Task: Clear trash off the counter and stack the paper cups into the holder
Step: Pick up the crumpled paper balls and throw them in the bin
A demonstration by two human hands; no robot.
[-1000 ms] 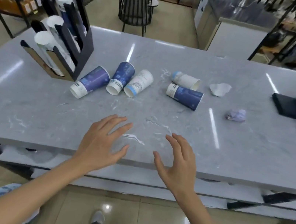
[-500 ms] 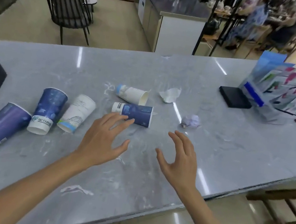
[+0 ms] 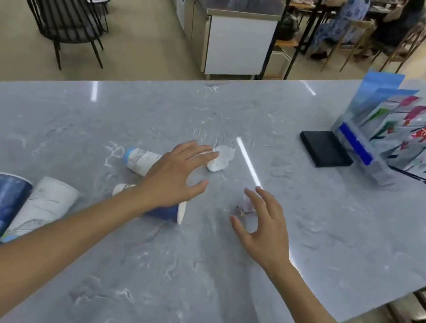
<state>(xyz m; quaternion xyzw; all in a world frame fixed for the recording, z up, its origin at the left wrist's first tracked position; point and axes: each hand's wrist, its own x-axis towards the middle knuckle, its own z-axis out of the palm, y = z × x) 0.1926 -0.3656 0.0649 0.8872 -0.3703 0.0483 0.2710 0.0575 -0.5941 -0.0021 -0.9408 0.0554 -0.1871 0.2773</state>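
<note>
Both hands have reached forward, spread and holding nothing: the left hand [image 3: 176, 175] now touches the white paper wad [image 3: 220, 158], the right hand [image 3: 263, 225] hovers over the purple wad [image 3: 243, 210] beside it; trash pickup looks imminent.

Both forearms are bare from the lower picture edge up to the wrists, with no sleeve showing on either. The left hand [image 3: 176, 175] and the right hand [image 3: 265, 231] wear no glove, ring, watch or band. The fingers [image 3: 197, 149] are slim, with short, plain, unpainted nails. Both arms are slender and unmarked.
</note>
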